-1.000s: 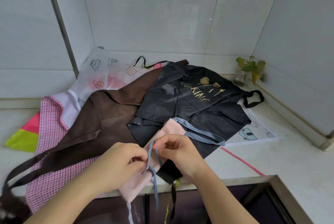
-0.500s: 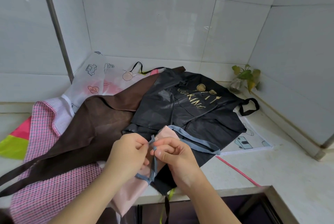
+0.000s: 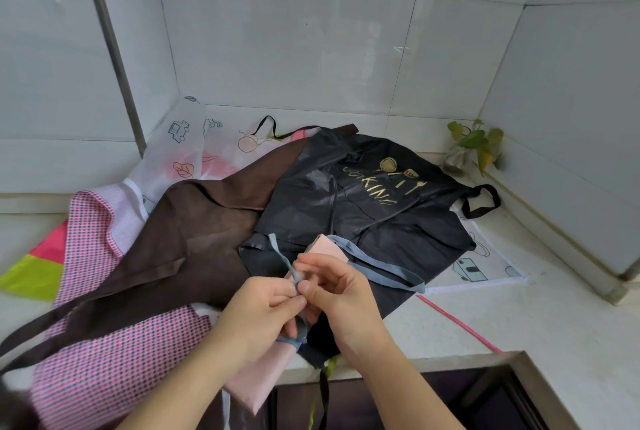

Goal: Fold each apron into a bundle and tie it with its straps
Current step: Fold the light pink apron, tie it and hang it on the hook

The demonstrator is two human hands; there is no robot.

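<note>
A folded pale pink apron [image 3: 258, 381] lies at the counter's front edge, mostly under my hands. Its grey-blue straps [image 3: 377, 266] wrap around it; one end runs up to the left, a loop lies to the right. My left hand [image 3: 263, 311] and my right hand [image 3: 339, 291] meet over the bundle, both pinching the strap where it crosses. Under and behind the bundle lie a black apron [image 3: 374, 207] with gold lettering, a brown apron [image 3: 194, 232] and a pink checked apron [image 3: 104, 360], all spread flat.
A white printed apron [image 3: 194, 149] leans against the back wall corner. A small potted plant [image 3: 467, 149] stands at the back right. A thin pink strap [image 3: 460, 324] crosses the white counter [image 3: 554, 318]. A dark opening lies below the counter's front edge.
The view has tilted down a little. Both hands moved up and closer together over the bundle, and the strap end that hung down is now pulled up to the left.
</note>
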